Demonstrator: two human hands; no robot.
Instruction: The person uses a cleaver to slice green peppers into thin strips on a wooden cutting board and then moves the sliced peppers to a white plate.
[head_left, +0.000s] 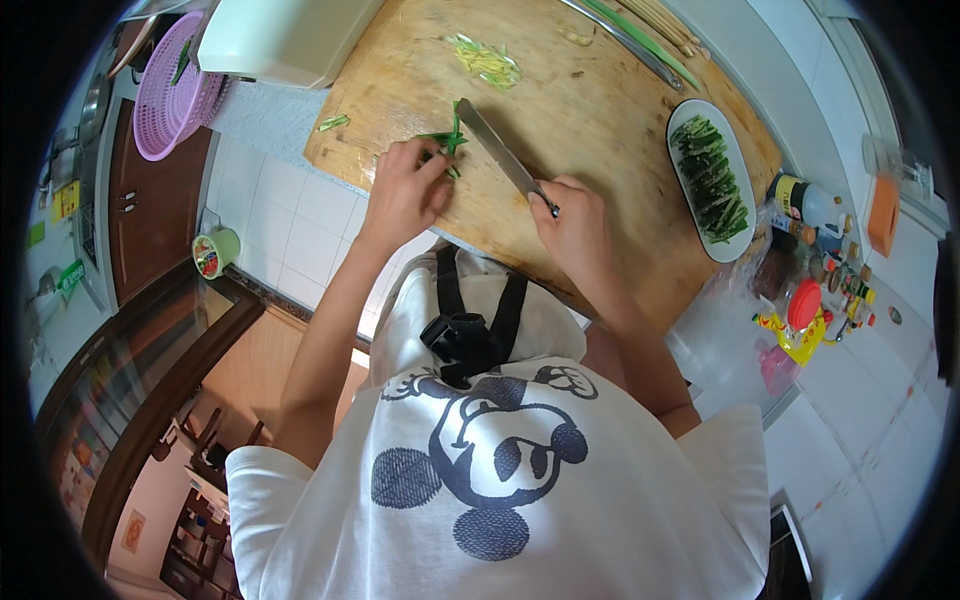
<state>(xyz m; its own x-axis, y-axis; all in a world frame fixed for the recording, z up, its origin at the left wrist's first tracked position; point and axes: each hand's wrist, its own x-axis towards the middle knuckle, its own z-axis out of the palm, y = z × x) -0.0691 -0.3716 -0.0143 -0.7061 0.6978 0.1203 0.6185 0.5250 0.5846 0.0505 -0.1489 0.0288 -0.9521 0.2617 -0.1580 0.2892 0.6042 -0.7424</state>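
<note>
My right hand (576, 225) grips the handle of a kitchen knife (499, 146). Its blade points up and to the left above a wooden cutting board (600, 142). My left hand (411, 184) is curled around several green vegetable strips (452, 139) near the board's front left edge; part of the strips is hidden by the fingers. The knife tip is close to the upper end of these strips. A small pile of pale yellow-green shreds (486, 61) lies farther back on the board. On the right, an oval white plate (739, 244) holds a row of cut green strips (711, 180).
A few shreds (334, 122) lie at the board's left corner. Long metal utensil (637, 46), green stalk (660, 52) and wooden chopsticks (664, 26) rest at the back right. Bottles and jars (821, 217) crowd the right side. A pink plastic colander (169, 97) stands left.
</note>
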